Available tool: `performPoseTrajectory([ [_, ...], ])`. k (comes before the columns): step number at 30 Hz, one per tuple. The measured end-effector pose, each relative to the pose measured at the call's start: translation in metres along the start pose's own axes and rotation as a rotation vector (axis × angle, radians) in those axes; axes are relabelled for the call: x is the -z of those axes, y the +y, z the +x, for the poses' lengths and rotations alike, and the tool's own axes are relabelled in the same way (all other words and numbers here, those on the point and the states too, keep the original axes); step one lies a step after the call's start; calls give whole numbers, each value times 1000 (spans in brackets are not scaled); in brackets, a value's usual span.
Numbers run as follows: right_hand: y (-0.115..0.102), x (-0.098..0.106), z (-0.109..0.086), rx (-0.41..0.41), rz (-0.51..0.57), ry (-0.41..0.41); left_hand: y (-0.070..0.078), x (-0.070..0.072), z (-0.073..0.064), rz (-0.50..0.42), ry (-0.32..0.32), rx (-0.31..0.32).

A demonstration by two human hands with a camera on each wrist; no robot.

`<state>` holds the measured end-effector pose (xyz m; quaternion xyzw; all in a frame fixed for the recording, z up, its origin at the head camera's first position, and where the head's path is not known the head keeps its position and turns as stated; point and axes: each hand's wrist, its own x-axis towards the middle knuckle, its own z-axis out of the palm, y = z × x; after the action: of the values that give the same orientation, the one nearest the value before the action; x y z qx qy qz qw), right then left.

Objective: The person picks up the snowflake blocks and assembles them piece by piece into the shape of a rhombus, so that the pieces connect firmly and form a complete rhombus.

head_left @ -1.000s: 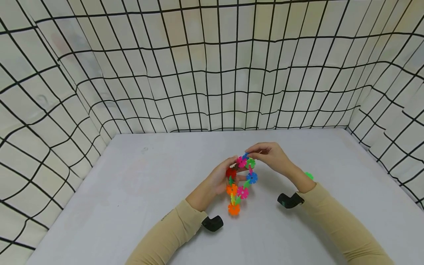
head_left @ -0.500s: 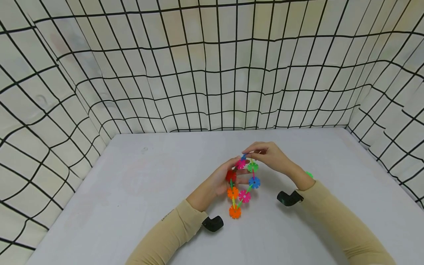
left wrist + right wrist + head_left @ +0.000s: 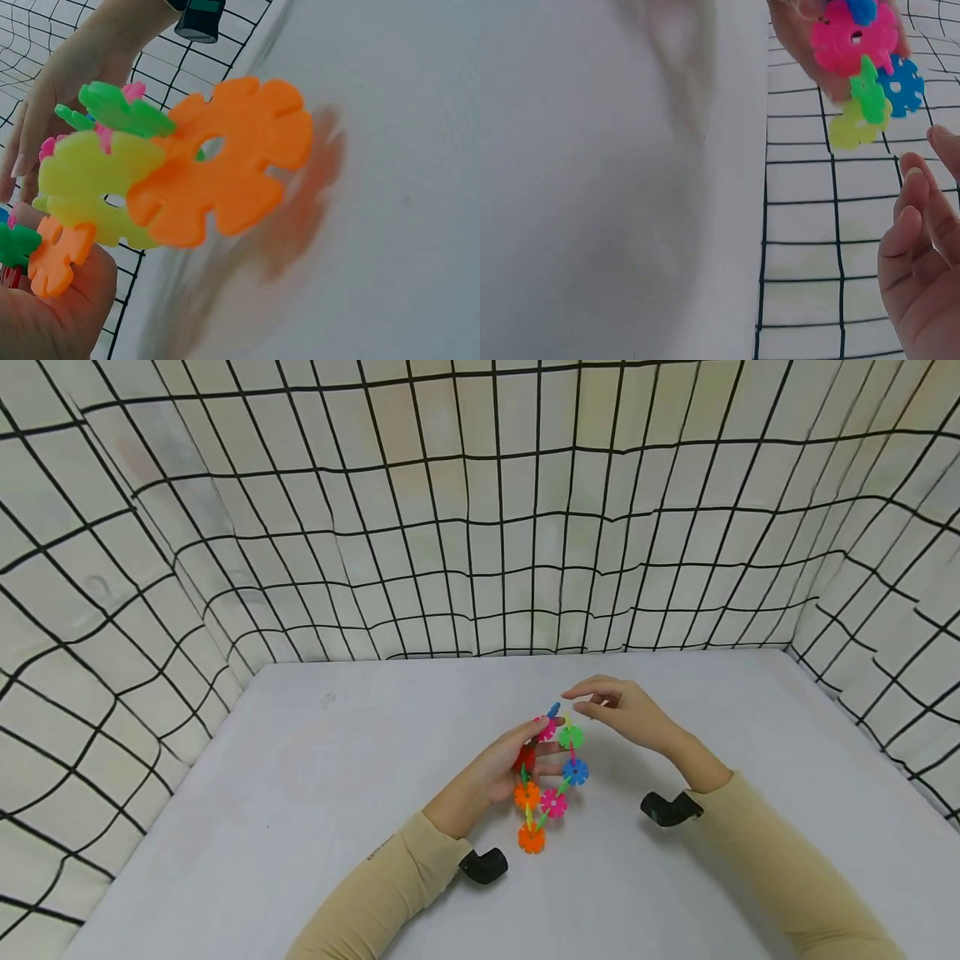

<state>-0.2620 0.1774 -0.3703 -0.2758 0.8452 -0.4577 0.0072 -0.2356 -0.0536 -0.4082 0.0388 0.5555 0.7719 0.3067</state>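
Note:
My left hand (image 3: 498,768) holds a chain of slotted plastic flower discs near its top, thumb on a pink disc (image 3: 545,728). A blue disc (image 3: 554,709) sticks up at one end of the chain, and a yellow disc (image 3: 567,721) tops the other side, apart from it. An orange disc (image 3: 532,841) hangs lowest; in the left wrist view, this orange disc (image 3: 259,131) looms close beside a yellow one (image 3: 75,172). Just right of the chain's top, my right hand (image 3: 622,710) hovers with loosely bent fingers, touching nothing. Parts of the chain are hidden behind my left hand.
A white table (image 3: 337,777) spreads under both hands. Black grid netting over white cloth (image 3: 517,552) walls the back and sides. Black angled wrist mounts (image 3: 483,866) jut out near both sleeves.
My right hand has let go of the blue disc and drawn back to the right. The chain hangs slightly lower and wider than a second ago. The left hand has barely moved.

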Motion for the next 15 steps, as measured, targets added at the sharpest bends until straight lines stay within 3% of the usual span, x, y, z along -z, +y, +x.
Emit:
performPoseTrajectory([
  [6,9,37,-28,-148,-31,-15,-3,1,2,-10,-22,-30],
  [15,41,83,-67,-272,-213,-152,0,-2,1,-34,19,0],
])
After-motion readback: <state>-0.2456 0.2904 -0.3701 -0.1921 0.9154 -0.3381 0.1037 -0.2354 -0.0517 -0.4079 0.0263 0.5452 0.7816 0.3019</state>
